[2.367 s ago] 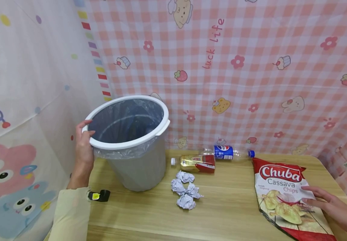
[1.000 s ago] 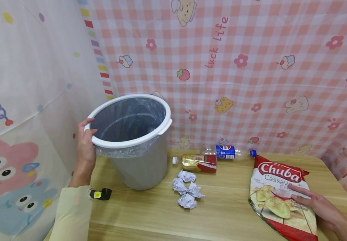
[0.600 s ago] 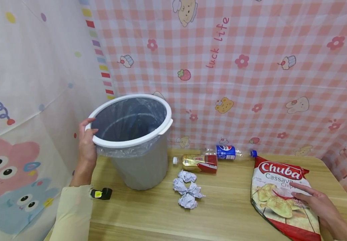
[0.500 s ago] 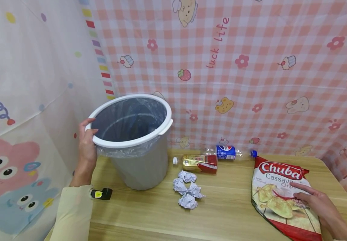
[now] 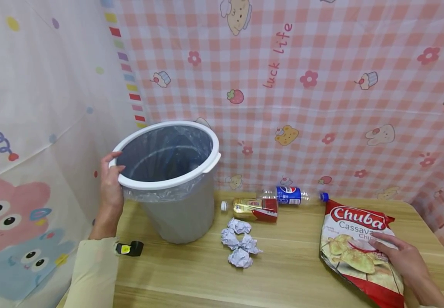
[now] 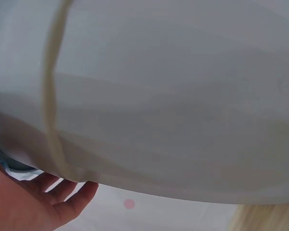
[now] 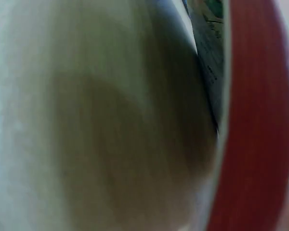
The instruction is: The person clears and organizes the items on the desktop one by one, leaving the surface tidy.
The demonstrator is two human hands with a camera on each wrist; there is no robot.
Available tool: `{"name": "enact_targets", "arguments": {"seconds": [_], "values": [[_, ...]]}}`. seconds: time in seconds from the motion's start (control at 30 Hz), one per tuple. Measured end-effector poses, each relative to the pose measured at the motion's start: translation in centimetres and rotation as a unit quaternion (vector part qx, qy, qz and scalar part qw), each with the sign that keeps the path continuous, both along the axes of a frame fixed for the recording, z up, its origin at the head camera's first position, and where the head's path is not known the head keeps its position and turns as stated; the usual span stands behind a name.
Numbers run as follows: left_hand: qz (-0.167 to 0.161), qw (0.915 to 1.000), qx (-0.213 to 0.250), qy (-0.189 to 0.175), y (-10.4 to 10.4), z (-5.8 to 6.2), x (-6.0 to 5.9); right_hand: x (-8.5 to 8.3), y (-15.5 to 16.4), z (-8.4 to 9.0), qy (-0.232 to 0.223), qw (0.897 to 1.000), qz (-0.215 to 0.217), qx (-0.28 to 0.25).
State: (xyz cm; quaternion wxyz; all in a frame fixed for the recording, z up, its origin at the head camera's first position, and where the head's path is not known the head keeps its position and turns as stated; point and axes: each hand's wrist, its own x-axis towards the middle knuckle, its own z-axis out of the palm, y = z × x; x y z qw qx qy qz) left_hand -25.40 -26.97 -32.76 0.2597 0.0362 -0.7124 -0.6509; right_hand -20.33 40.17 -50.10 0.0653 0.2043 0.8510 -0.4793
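Observation:
A grey trash bin (image 5: 183, 218) with a white rim and clear liner stands at the left of the table. My left hand (image 5: 111, 190) grips the left side of its rim; in the left wrist view that hand's fingers lie against the bin's outer wall (image 6: 159, 106). At the right, my right hand (image 5: 407, 256) holds the right side of a red and white chip bag (image 5: 354, 248), with fingers over its front. Part of that hand is hidden by the bag. Seen from the right wrist, the bag (image 7: 257, 96) stands tilted, its near edge raised off the table.
Several crumpled paper balls (image 5: 240, 244) sit mid-table. Behind them lie a red and gold carton (image 5: 254, 209) with a white cap and a clear plastic bottle (image 5: 289, 195) with a blue label. A checked cloth (image 5: 245, 64) hangs behind the table (image 5: 276, 282).
My right hand has come left onto the chip bag, and the bag's lower right part has tilted up and shifted left. The left hand has stayed on the bin's rim.

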Motion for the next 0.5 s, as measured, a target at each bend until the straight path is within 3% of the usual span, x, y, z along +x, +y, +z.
{"name": "enact_targets", "arguments": {"seconds": [0.1,0.23,0.5], "values": [[0.0,1.0,0.002,-0.001,0.0,0.0,0.0,-0.2,-0.4,0.2,0.003,1.0,-0.025,-0.005],[0.001,1.0,-0.003,-0.005,-0.1,-0.1,0.1,-0.3,-0.7,0.5,0.022,0.999,-0.027,-0.008],[-0.009,0.9999,-0.011,-0.002,-0.2,-0.1,0.1,0.1,-1.7,0.8,0.108,0.993,-0.014,0.036]]}}
